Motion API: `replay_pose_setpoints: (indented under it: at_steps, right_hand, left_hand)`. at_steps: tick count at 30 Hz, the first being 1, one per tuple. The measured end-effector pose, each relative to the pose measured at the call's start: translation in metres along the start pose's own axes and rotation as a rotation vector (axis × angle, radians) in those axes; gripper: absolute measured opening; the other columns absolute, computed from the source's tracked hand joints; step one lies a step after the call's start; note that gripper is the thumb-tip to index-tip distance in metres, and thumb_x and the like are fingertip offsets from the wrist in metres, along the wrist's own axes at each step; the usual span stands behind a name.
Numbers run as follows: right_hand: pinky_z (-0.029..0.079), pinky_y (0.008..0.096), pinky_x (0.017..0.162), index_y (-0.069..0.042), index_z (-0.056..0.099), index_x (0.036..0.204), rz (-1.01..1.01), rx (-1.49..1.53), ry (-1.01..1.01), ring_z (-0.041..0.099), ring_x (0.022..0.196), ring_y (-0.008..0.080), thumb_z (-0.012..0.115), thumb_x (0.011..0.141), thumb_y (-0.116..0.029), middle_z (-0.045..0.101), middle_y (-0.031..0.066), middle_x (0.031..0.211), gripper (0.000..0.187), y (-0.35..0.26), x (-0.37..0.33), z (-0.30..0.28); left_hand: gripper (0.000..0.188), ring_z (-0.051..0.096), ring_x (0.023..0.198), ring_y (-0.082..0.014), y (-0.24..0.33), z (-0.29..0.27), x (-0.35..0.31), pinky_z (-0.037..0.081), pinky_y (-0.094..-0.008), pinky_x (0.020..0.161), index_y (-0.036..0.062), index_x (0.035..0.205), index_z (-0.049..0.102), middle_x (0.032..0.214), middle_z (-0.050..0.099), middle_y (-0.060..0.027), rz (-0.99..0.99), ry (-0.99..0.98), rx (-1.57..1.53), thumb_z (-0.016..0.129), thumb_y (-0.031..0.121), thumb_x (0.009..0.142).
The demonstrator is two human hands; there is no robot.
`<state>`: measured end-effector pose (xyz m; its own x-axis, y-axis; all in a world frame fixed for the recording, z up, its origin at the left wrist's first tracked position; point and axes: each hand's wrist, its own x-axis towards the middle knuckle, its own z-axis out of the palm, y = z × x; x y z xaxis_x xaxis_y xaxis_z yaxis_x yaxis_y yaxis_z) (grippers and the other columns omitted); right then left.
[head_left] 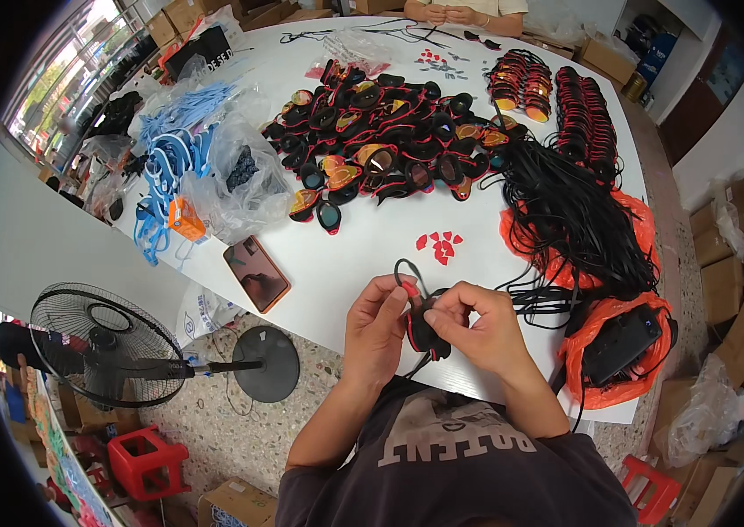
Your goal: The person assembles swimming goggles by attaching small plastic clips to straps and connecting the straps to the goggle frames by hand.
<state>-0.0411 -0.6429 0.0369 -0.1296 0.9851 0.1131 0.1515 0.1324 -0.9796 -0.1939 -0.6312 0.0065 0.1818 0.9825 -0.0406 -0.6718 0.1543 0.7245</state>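
Observation:
Both my hands are together over the near edge of the white table (337, 290), working on a pair of black and red swim goggles (426, 341). My left hand (375, 327) pinches the goggles' red side piece, where a black strap loops up. Closed at the other side, my right hand (480, 327) pinches the black strap close to the lens; its fingertips partly hide what they grip. Just beyond lie several small red plastic pieces (440, 247). A large heap of similar goggles (381, 140) spreads over the middle of the table.
Black straps (556, 202) lie on an orange bag at right, near another orange bag (576, 351) holding a black object. Stacked goggles (585, 123) stand far right. At left are a phone (256, 274), blue straps (174, 167) and a standing fan (108, 342). Another person's hands (455, 15) rest opposite.

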Motion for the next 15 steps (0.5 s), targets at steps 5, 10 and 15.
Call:
replay_pose_setpoints:
  at_steps: [5, 10, 15]
  right_hand:
    - [0.035, 0.0188, 0.051, 0.001, 0.060, 0.075, 0.023, -0.004, -0.029, 0.042, 0.055, 0.0028, 0.068, 0.077, -0.003, 0.053, -0.0034, 0.061, 0.009, 0.001, 0.004, 0.001]
    - [0.036, 0.0190, 0.051, 0.000, 0.060, 0.077, -0.013, -0.032, 0.017, 0.043, 0.055, 0.0033, 0.068, 0.079, -0.005, 0.054, -0.0028, 0.061, 0.009, 0.005, 0.004, 0.005]
    - [0.036, 0.0198, 0.049, -0.001, 0.059, 0.083, -0.090, -0.053, 0.090, 0.043, 0.052, 0.0038, 0.068, 0.080, -0.007, 0.054, -0.0017, 0.062, 0.011, 0.016, 0.004, 0.012]
  left_hand:
    - [0.014, 0.055, 0.082, -0.0088, -0.002, -0.001, 0.000, 0.044, -0.0231, 0.076, 0.0014, 0.103, 0.057, 0.093, 0.060, -0.0036, -0.013, 0.029, -0.005, 0.053, 0.010, 0.092]
    - [0.015, 0.055, 0.085, -0.0078, -0.005, 0.002, -0.002, 0.045, -0.0229, 0.077, 0.0015, 0.104, 0.058, 0.093, 0.060, -0.0029, -0.017, 0.039, -0.001, 0.054, 0.009, 0.092]
    - [0.016, 0.055, 0.087, -0.0085, -0.008, 0.000, -0.003, 0.044, -0.0231, 0.079, 0.0011, 0.105, 0.058, 0.097, 0.060, -0.0027, 0.006, 0.034, 0.036, 0.056, 0.008, 0.091]
